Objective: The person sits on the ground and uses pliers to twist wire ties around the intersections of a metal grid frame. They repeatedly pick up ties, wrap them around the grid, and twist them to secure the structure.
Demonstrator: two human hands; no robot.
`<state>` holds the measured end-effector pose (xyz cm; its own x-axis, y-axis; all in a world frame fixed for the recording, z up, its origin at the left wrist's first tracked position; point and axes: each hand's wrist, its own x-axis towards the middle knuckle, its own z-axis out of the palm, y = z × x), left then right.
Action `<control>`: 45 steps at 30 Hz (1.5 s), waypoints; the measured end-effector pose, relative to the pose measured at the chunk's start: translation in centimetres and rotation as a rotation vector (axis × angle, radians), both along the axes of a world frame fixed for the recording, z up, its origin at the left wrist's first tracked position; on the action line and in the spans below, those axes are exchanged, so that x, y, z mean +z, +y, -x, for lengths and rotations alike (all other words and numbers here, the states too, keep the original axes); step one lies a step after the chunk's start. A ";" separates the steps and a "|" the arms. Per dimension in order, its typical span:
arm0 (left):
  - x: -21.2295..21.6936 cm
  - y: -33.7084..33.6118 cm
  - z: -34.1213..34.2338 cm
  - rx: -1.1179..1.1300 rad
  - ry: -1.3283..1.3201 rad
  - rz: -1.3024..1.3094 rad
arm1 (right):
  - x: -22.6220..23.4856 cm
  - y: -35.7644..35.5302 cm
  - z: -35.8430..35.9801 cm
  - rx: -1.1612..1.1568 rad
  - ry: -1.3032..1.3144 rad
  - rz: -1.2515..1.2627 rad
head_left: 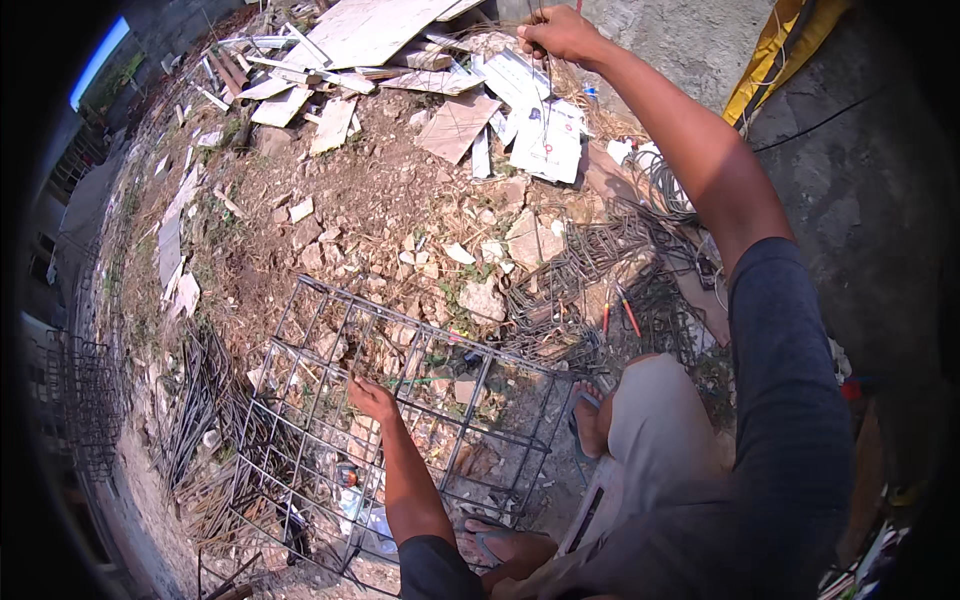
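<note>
Steel-bar cage [480, 385] is set over rubble-strewn ground, directly before the person, low and left of the right knee. Left grip [373, 398] is placed at a bar of the cage's upper part; fingers look loosely curled, but whether the bar is clasped or only touched cannot be told. Right grip [563, 36] is raised far out past the cage; fingers are closed, with thin dark wire [548, 80] apparently pinched there, strands showing above and below.

Step in hand, as judged: wire handled at arm's length while the cage is steadied or marked by the left grip. No wire is seen joining the two grips.

Next move, as judged: the wire would have to be brought back to the cage, its free end kept off the bars, and the bar held firmly if any tying is meant. Red-handled tool [630, 312] is left lying by the right knee, unheld, near the pile of bent rods [565, 290]; snagging there is judged possible.
</note>
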<state>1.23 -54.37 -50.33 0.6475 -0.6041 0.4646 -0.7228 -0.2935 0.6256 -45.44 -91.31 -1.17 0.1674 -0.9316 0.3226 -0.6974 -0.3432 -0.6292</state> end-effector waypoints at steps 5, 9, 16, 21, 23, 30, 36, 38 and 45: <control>9.6 -4.4 10.3 -0.244 0.343 0.066 | 5.9 11.7 23.6 0.091 0.048 0.075; 24.9 -1.9 25.8 -0.589 1.221 -0.034 | -3.4 25.9 34.4 -0.444 -0.113 -0.424; 30.0 0.5 33.1 -0.614 1.552 -0.103 | -27.1 48.9 45.8 -0.955 -0.542 -0.542; 29.2 -0.8 35.1 -0.728 1.646 -0.150 | -24.6 55.6 48.2 -0.870 -0.782 -0.286; 30.1 -0.3 39.0 -0.685 1.637 -0.182 | -18.8 56.5 49.3 -0.838 -0.775 -0.199; 31.8 4.2 55.2 -0.839 1.653 -0.389 | -4.4 60.9 54.9 -0.694 -0.886 0.218; 27.3 7.0 58.6 -0.850 1.609 -0.545 | -1.4 66.7 56.7 -0.374 -1.185 0.336; 24.3 6.8 57.1 -0.813 1.628 -0.569 | -1.1 67.6 56.8 -0.284 -1.197 0.380; 23.0 7.7 55.0 -0.801 1.333 -0.567 | -16.7 65.2 62.3 -0.776 -1.283 0.420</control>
